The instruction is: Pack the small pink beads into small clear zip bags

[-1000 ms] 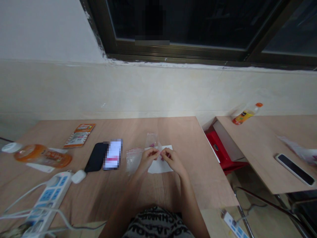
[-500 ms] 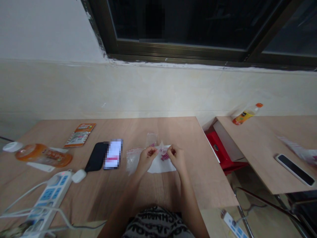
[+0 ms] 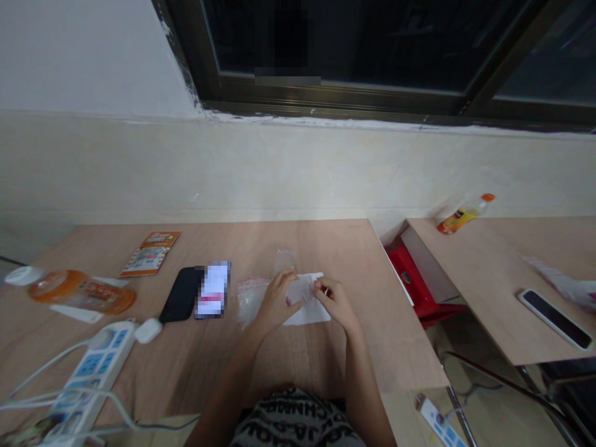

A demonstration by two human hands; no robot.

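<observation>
My left hand (image 3: 275,304) lies over a small transparent plastic bag (image 3: 300,290), fingers pressed on it. My right hand (image 3: 335,304) pinches the bag's right edge. Faint pink bits show at the bag's lower left, and I cannot tell whether they are inside it. Beneath the bag is a white paper sheet (image 3: 310,315). A larger transparent bag with a pink seal (image 3: 250,301) lies just left of my left hand. Another small transparent bag (image 3: 285,261) lies beyond my hands.
On the wooden table are a black phone (image 3: 179,295), a pixelated card (image 3: 213,289), an orange bottle (image 3: 81,292), a snack packet (image 3: 149,253) and a white power strip (image 3: 88,372) with cables. A second table at right holds a phone (image 3: 554,318) and a bottle (image 3: 465,214).
My hands have shifted and now hold the small bag flat over the paper. The pink bits seen on the paper earlier are now mostly covered.
</observation>
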